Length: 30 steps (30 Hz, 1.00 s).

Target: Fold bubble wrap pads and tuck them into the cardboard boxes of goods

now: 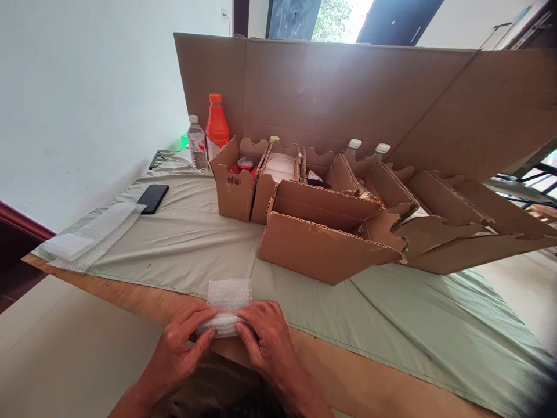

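Note:
Both hands are at the front edge of the table, on a roll of bubble wrap (pixel 223 326). My left hand (pixel 185 337) grips its left end between thumb and fingers. On the right end, my right hand (pixel 267 334) pinches in the same way. A flat strip of the bubble wrap stretches from the roll away from me over the green cloth. Whether anything lies inside the roll is hidden.
Cardboard boxes (pixel 300 238) with goods inside stand right of centre, before a tall cardboard panel (pixel 331 93). Behind them are a water bottle (pixel 197 148) and an orange bottle (pixel 216 125). At left lie a black phone (pixel 154 198) and more bubble-wrap strips (pixel 102 226).

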{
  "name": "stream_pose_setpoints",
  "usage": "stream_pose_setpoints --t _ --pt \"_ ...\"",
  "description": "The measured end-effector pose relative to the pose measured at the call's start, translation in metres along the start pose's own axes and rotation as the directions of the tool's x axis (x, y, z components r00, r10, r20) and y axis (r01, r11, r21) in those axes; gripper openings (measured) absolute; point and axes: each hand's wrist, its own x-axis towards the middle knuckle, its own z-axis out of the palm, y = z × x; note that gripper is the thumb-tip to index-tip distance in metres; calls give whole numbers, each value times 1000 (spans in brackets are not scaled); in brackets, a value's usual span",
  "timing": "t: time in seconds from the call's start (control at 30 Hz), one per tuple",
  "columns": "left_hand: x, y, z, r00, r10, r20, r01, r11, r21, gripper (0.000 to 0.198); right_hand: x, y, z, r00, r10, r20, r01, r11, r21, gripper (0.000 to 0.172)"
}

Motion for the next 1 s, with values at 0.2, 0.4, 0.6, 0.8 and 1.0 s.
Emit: stream_pose_setpoints --t 0.2,0.4,0.6,0.8,1.0 --pt "13 -2 -1 998 -39 39 39 999 -13 20 -13 3 -3 998 -32 -55 26 994 -105 42" --pt "22 -8 7 992 -124 -39 125 991 36 26 -8 3 -1 997 -43 71 61 955 -291 57" --pt "7 -1 4 979 -162 -126 166 986 28 31 9 13 7 997 -74 30 80 954 -288 40" --pt "-11 7 1 812 -582 -44 535 772 -344 40 6 15 7 991 -42 -125 29 995 -100 31" --pt "-5 12 6 655 -748 110 591 416 -691 61 -2 12 5 980 58 -193 -62 998 -13 26"
